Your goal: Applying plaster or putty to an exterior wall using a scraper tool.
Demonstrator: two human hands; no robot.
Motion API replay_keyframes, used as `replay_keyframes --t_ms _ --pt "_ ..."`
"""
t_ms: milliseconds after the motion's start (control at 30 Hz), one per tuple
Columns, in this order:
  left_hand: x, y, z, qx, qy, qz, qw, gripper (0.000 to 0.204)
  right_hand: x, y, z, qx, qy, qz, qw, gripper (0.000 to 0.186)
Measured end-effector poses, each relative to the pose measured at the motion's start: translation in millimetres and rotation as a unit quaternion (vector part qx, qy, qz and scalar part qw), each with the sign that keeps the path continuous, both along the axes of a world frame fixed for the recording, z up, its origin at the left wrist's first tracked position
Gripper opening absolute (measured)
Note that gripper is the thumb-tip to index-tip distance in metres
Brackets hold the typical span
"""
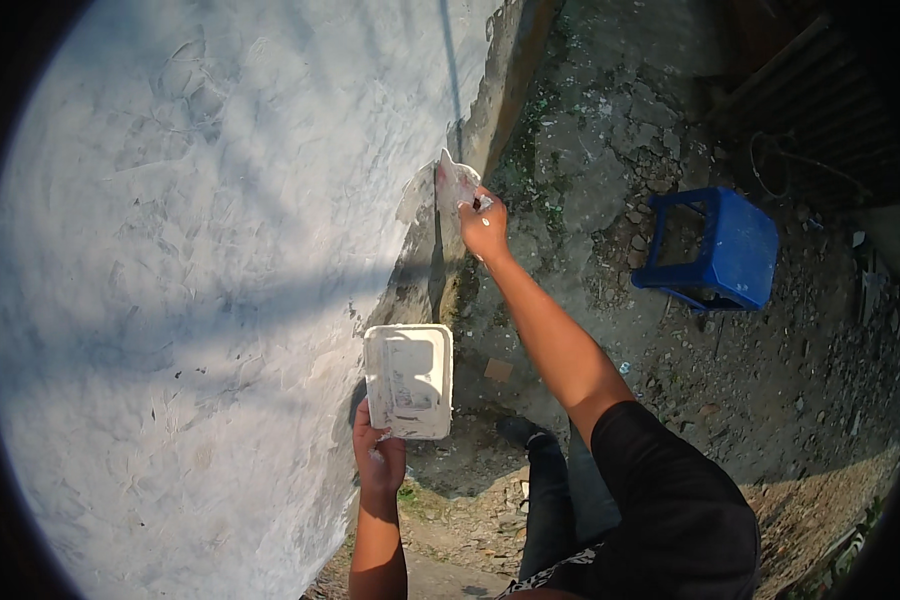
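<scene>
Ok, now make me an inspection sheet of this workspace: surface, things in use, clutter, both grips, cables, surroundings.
Surface: wall, mostly white and patchy, with shadows across it and a darker strip along its right edge.
Things in use: white tray, smeared inside; pale scraper at the wall's edge, contact unclear.
Clutter: brown square piece and scattered rubble on the ground.
Grips: left hand holds the tray's near end; right hand holds the scraper; both are smudged white.
Cables: nothing seen for certain.
Surroundings: blue stool; dark ribbed panel, upper right.
</scene>
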State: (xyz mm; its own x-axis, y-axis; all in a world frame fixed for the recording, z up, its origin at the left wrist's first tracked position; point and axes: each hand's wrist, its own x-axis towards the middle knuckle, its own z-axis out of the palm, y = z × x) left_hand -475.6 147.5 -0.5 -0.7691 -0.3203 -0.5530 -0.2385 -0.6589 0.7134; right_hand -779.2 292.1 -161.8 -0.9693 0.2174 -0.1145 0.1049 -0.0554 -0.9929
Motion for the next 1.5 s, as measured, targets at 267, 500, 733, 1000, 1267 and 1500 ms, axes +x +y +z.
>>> replay_keyframes --t_ms 267,500,733,1000,1267,1500 --pt "18 -12 18 -0.015 -0.021 0.077 0.997 0.052 72 -48 44 0.022 0.132 0.091 0.987 0.041" --pt "5 -7 21 -0.016 -0.058 0.101 0.993 0.061 61 20 9 -0.064 0.053 0.21 0.974 0.037" --pt "-18 15 16 -0.014 -0.061 0.097 0.993 0.062 -43 19 -49 -0.068 -0.05 0.041 0.996 0.04" --pt "-22 23 1 -0.022 -0.065 0.071 0.995 0.059 39 -21 -18 0.029 0.245 0.123 0.961 0.035" --pt "-35 20 -12 -0.023 -0.063 0.07 0.995 0.057 2 6 -48 -0.107 0.007 0.026 0.994 0.044" --pt "-10 13 -36 -0.051 -0.085 0.052 0.994 0.065 -48 -45 -63 -0.037 0.137 -0.096 0.985 0.035"
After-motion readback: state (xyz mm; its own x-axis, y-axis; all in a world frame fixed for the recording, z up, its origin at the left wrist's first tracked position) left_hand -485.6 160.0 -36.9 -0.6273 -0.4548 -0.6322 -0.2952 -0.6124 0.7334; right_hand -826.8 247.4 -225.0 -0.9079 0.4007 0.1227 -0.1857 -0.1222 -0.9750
